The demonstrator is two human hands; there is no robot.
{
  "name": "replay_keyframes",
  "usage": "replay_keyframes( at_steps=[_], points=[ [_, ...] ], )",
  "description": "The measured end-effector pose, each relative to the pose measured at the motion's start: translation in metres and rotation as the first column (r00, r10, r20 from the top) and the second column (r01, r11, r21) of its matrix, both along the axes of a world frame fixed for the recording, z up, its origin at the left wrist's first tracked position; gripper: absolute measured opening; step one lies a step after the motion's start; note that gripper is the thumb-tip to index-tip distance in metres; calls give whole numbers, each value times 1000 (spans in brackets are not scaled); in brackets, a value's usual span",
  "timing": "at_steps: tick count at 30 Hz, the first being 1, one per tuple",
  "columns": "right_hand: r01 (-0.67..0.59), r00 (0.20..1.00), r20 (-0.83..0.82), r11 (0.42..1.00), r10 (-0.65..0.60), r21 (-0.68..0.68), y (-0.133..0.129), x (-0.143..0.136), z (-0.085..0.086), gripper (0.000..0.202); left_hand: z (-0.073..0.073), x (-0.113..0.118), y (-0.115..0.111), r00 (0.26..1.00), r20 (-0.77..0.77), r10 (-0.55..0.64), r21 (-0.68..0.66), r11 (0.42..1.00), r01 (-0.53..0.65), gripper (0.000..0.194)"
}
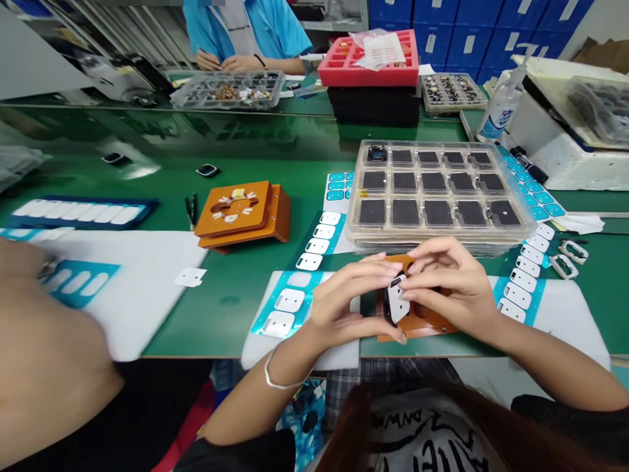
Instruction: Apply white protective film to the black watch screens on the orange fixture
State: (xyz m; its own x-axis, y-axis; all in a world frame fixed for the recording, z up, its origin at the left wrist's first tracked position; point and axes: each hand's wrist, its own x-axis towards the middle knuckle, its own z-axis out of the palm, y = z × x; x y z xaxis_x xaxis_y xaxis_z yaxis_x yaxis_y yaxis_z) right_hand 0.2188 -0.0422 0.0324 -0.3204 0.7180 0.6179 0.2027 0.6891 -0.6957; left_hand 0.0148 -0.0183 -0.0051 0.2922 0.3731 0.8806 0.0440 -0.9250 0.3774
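Between my two hands, a small dark device with a white face plate [398,300] is tilted on edge above an orange fixture [432,322]. My left hand [346,298] grips the device by its edges, with the thumb below and the fingers above. My right hand [455,285] has its fingertips pressed on the upper right part of the white plate. To the left lies a blue backing sheet [298,290] with white stickers. A white sticker strip [521,282] lies to the right of my right hand.
Behind my hands stands a clear compartment tray [437,229] stack. Another orange fixture [236,213] sits left of centre. A person's arm [49,301] fills the left edge; another person [246,39] sits opposite. Two small frames [564,266] lie at right, near a bottle [501,108].
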Motion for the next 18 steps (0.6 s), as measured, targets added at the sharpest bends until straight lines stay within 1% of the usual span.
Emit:
replay_keyframes(
  at_steps=[2,5,9,11,13,15,17,18],
  points=[
    [-34,999,-8,999,34,-10,0,-1,0,7,2,0,-1,1000,1,-12,3,1000,12,71],
    [-53,999,5,997,54,-59,2,0,1,5,7,0,-1,998,-44,-33,16,999,34,66],
    [-58,998,30,987,63,-148,5,2,2,16,10,2,-4,996,-77,-54,16,998,56,60],
    [-54,996,55,986,64,-160,4,2,4,18,9,2,-5,996,-69,-57,0,998,58,61],
    [-30,997,73,994,37,-106,1,2,8,16,6,2,-3,998,-23,-56,-19,998,56,65],
    [-5,998,60,1000,6,-17,-5,6,17,12,3,0,0,996,71,-60,-52,997,64,66],
    [31,999,33,999,-32,39,-11,15,30,9,2,-2,4,979,183,-88,-123,986,112,63],
    [65,997,32,997,-66,47,-14,23,38,8,3,-3,6,964,244,-105,-182,971,152,58]
  ],
)
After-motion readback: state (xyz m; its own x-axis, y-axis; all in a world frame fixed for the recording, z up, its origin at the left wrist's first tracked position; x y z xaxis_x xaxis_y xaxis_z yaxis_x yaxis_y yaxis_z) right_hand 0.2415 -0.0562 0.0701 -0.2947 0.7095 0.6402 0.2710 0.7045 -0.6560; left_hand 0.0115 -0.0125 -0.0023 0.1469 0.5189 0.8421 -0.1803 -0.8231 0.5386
